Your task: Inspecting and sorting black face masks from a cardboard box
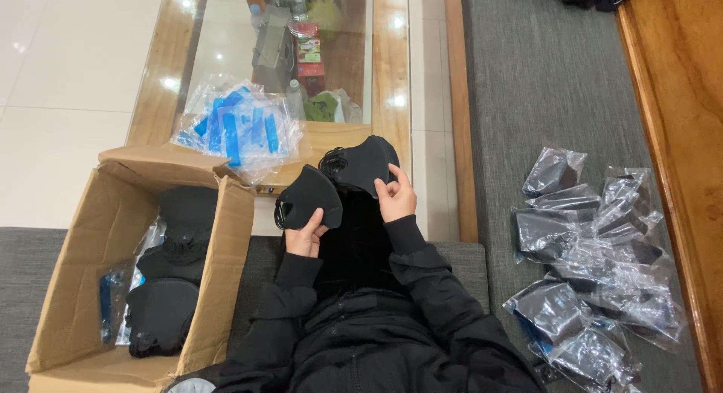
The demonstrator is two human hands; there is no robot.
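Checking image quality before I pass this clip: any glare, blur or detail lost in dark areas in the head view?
Head view: sharp overall, no motion blur; bright lamp reflections dot the glossy wood-framed glass table; the black folded masks held by the left hand and right hand merge with the black jacket, losing detail; clear plastic bags glint on the grey cushion.

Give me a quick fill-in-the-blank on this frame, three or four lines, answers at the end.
1. The left hand and right hand each hold a folded mask of ____ colour.
2. The cardboard box with more masks sits on the person's ____ side.
3. The pile of bagged masks lies on a ____ cushion.
4. The empty clear bags with blue strips rest on a table with a ____ top.

Missing words: black; left; grey; glass
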